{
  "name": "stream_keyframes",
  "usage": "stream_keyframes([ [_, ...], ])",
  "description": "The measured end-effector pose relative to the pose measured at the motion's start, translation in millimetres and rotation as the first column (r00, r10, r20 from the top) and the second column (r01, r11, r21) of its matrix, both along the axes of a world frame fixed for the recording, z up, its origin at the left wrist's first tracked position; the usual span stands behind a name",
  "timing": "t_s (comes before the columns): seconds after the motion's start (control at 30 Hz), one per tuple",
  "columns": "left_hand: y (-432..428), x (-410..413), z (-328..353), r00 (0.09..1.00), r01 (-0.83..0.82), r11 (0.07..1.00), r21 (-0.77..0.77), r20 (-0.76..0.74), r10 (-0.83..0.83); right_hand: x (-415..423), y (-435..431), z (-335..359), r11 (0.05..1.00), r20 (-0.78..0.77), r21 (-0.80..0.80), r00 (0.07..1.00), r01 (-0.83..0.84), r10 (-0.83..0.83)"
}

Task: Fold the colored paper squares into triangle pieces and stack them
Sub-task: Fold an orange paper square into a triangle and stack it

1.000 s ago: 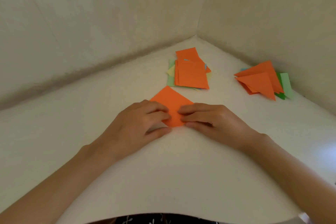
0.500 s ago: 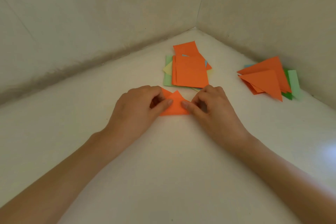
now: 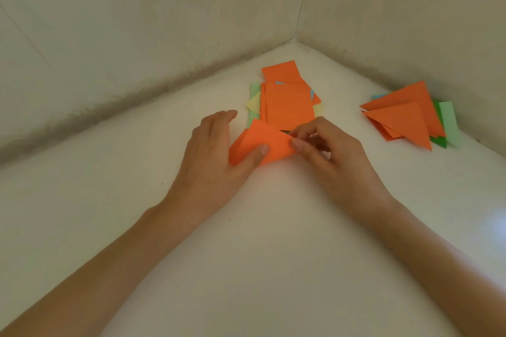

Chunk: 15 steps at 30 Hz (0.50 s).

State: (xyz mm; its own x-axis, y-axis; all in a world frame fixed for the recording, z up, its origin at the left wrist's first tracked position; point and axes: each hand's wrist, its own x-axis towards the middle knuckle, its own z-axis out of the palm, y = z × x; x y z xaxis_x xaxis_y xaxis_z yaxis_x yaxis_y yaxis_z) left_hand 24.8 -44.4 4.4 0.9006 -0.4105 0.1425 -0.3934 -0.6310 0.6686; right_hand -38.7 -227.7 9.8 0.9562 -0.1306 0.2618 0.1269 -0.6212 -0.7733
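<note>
Both bare forearms reach in from the lower corners and converge. The left hand [image 3: 213, 156] is turned thumb-up, its fingers [image 3: 223, 117] nearly straight, and the thumb presses the orange paper [image 3: 262, 141] against them. The right hand [image 3: 331, 153] is curled, with thumb and forefinger pinching the paper's right corner.

Orange paper [image 3: 260, 142] now lifted, R hand [image 3: 331, 159] pinching its corner.
</note>
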Motion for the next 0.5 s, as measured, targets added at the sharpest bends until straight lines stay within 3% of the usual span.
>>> stream_keyframes([
  [0.1,0.3,6.4,13.2,0.959,-0.073,0.974,-0.217,-0.284,0.008,-0.8,-3.1,3.7,0.990,0.165,-0.079,0.978,-0.117,0.129],
  [0.23,4.1,13.9,24.6,0.847,-0.137,0.891,-0.432,-0.518,-0.121,-2.1,-2.5,3.7,0.976,0.312,-0.137,0.928,-0.169,0.205],
  [0.37,6.6,15.6,23.9,0.806,-0.093,0.883,-0.459,-0.556,-0.204,-3.5,-1.4,4.0,0.975,0.298,-0.032,0.929,-0.219,0.218],
  [0.5,5.6,10.8,28.9,0.844,0.009,0.875,-0.484,-0.466,-0.266,-3.1,1.9,4.0,0.948,0.198,0.231,0.965,-0.218,0.173],
])
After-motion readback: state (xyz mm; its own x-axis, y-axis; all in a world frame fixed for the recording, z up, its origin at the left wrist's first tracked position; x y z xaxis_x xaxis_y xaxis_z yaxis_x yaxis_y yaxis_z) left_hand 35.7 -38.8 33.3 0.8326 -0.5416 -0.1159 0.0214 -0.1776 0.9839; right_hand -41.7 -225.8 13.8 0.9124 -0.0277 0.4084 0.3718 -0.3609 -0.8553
